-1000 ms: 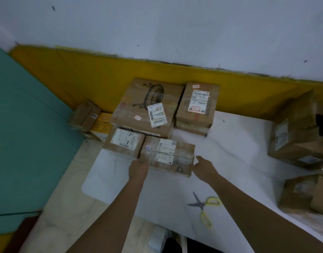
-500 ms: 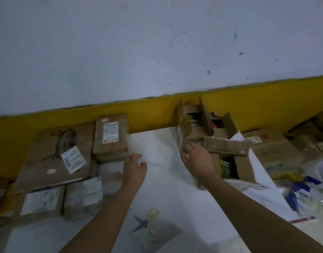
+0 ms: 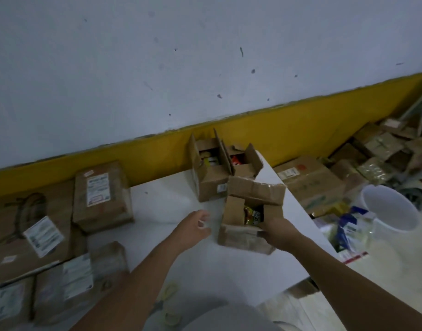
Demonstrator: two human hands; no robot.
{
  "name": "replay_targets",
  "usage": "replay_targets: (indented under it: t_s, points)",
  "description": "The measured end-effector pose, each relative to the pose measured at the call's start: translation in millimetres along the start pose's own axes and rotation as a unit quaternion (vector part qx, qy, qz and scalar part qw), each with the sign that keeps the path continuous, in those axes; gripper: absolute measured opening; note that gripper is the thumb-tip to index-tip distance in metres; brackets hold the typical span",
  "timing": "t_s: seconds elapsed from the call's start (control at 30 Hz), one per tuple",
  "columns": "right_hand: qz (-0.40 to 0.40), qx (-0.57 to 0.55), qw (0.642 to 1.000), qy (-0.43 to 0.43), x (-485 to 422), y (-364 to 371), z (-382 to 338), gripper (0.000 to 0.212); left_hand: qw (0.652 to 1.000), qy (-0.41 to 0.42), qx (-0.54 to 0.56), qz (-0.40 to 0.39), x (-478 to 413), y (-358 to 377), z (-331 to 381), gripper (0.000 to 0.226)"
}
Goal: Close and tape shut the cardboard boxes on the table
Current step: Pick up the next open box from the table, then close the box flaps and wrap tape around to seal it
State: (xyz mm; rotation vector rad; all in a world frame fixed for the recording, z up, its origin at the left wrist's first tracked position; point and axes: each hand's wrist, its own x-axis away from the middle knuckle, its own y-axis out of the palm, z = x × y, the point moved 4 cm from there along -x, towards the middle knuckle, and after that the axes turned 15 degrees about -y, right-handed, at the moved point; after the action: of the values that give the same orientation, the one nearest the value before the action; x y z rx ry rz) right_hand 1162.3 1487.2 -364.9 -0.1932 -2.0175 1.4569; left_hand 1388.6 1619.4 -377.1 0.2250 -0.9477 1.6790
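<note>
Now my right hand (image 3: 280, 232) grips the small open box (image 3: 239, 237) at centre frame (flaps up, creased, packets inside); my left hand (image 3: 193, 229) hovers beside it, loosely curled, empty.

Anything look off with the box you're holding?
Yes. The open box gripped by the right hand has a creased, buckled far flap. It also sits askew, close to the right edge of the table, with packets showing inside.
</note>
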Motion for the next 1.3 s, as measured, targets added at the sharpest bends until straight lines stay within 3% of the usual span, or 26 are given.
replay_targets:
  t_s: [0.1, 0.23, 0.33, 0.43, 0.53, 0.6, 0.7, 0.83, 0.9, 1.03, 1.2, 1.3]
  points:
    - [0.017, -0.063, 0.997, -0.033, -17, -10, -23, 0.020, 0.998, -0.016, -0.022, -0.061, 12, 1, -9, 0.070]
    - [-0.015, -0.129, 0.986, -0.104, -29, -31, -59, 0.018, 0.998, -0.048, 0.021, -0.019, 21, -15, -23, 0.084]
    - [0.013, -0.114, 0.976, -0.183, -36, -43, -89, 0.026, 0.998, -0.029, 0.024, 0.043, 29, -33, -34, 0.050]
    - [-0.013, -0.120, 0.973, -0.195, -51, -46, -115, 0.012, 0.992, -0.036, 0.040, 0.118, 40, -55, -54, 0.025]
    - [-0.031, -0.176, 0.965, -0.192, -68, -52, -133, 0.020, 0.985, -0.040, 0.078, 0.147, 52, -78, -76, 0.016]
    - [-0.063, -0.147, 0.970, -0.183, -79, -53, -135, 0.028, 0.980, -0.046, 0.125, 0.148, 60, -88, -86, 0.013]
    - [-0.125, -0.149, 0.968, -0.158, -85, -45, -133, 0.017, 0.972, -0.058, 0.173, 0.151, 64, -98, -99, 0.014]
    - [0.010, -0.222, 0.956, -0.192, -86, -58, -153, 0.004, 0.958, -0.056, 0.198, 0.199, 64, -114, -105, 0.013]
    - [0.069, -0.163, 0.962, -0.207, -87, -61, -167, 0.008, 0.950, -0.076, 0.207, 0.222, 62, -122, -107, 0.015]
    - [0.028, -0.058, 0.983, -0.174, -94, -16, -182, 0.019, 0.943, -0.142, 0.242, 0.180, 46, -114, -124, 0.010]
    - [-0.047, -0.168, 0.962, -0.209, -84, 33, -207, 0.034, 0.895, -0.206, 0.370, 0.138, 55, -89, -167, 0.028]
    - [-0.024, -0.055, 0.976, -0.211, -80, 28, -223, 0.055, 0.882, -0.213, 0.401, 0.124, 62, -84, -203, 0.060]
